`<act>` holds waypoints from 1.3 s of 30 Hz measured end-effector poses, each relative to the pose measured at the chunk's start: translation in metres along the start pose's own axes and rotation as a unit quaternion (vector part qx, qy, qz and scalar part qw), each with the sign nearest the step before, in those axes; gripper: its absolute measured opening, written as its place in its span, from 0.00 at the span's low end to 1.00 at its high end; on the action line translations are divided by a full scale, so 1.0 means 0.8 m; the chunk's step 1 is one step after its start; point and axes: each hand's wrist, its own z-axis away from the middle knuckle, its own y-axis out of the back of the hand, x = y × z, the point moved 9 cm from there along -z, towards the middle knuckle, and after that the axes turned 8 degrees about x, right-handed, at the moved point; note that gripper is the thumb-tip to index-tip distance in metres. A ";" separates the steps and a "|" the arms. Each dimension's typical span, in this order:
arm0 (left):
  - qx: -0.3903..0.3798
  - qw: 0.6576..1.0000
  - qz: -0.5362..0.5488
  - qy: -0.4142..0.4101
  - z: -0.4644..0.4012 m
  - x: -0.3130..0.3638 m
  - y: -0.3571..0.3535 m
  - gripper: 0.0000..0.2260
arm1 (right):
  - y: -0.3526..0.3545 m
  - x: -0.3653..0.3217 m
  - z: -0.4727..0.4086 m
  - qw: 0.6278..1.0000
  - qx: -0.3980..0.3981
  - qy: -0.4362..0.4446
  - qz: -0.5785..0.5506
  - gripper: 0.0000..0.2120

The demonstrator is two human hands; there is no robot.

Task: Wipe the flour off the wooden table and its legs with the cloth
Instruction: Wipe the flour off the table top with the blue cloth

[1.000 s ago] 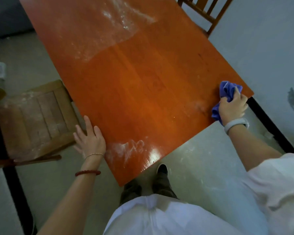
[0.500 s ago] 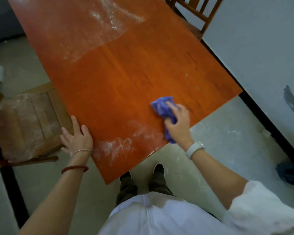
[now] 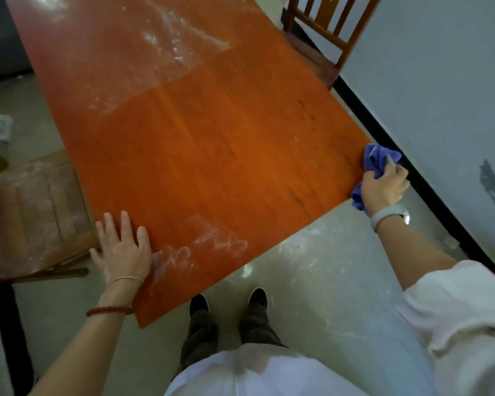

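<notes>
The orange wooden table [image 3: 212, 144] fills the middle of the view. Flour covers its far half [image 3: 143, 52], and a smeared flour patch [image 3: 212, 238] lies near the front edge. The stretch between them looks wiped. My right hand [image 3: 385, 187] grips the crumpled blue cloth [image 3: 376, 160] at the table's near right corner. My left hand [image 3: 120, 247] rests flat with spread fingers on the table's left front edge, beside the smeared patch. The table's legs are hidden under the top.
A flour-dusted wooden chair [image 3: 32, 212] stands close to the table's left side. Another wooden chair [image 3: 323, 32] stands at the far right by the grey wall [image 3: 440, 81]. My feet [image 3: 229, 301] stand on the floor just under the front edge.
My right hand swept the cloth from the right corner to the middle front of the table and back to the right corner. My left hand stayed on the left edge.
</notes>
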 end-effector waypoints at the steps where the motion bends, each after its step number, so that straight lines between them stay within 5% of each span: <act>1: 0.002 1.000 -0.001 0.004 -0.001 0.000 0.000 0.24 | -0.005 -0.003 0.009 1.000 -0.002 0.005 0.008 0.24; 5: 0.012 1.000 -0.001 0.021 0.000 0.002 0.002 0.23 | -0.033 -0.050 0.101 0.986 -0.039 0.160 -0.018 0.24; 8: 0.015 0.999 -0.002 0.033 0.002 0.005 0.005 0.22 | -0.049 -0.081 0.173 0.931 -0.185 0.291 -0.123 0.25; 10: 0.017 0.999 0.002 0.044 0.002 0.008 0.006 0.22 | -0.034 -0.082 0.158 0.928 -0.179 0.277 -0.173 0.24; 12: 0.018 0.998 0.006 0.051 0.001 0.011 0.006 0.22 | -0.012 -0.067 0.108 0.958 -0.081 0.207 -0.181 0.25; 16: 0.020 0.998 0.011 0.053 0.001 0.011 0.007 0.22 | -0.011 -0.040 0.044 0.992 -0.036 0.084 -0.081 0.27; 30: -0.033 0.988 0.037 -0.149 -0.018 -0.019 0.034 0.19 | -0.048 -0.118 0.278 0.970 0.026 0.237 -0.036 0.22; 35: -0.054 0.945 0.056 -0.317 -0.035 -0.047 0.038 0.22 | -0.073 -0.156 0.364 0.971 -0.014 0.239 -0.010 0.25; 39: -0.079 0.924 0.026 -0.373 -0.067 -0.073 0.038 0.23 | -0.102 -0.196 0.430 0.967 -0.072 0.244 -0.025 0.27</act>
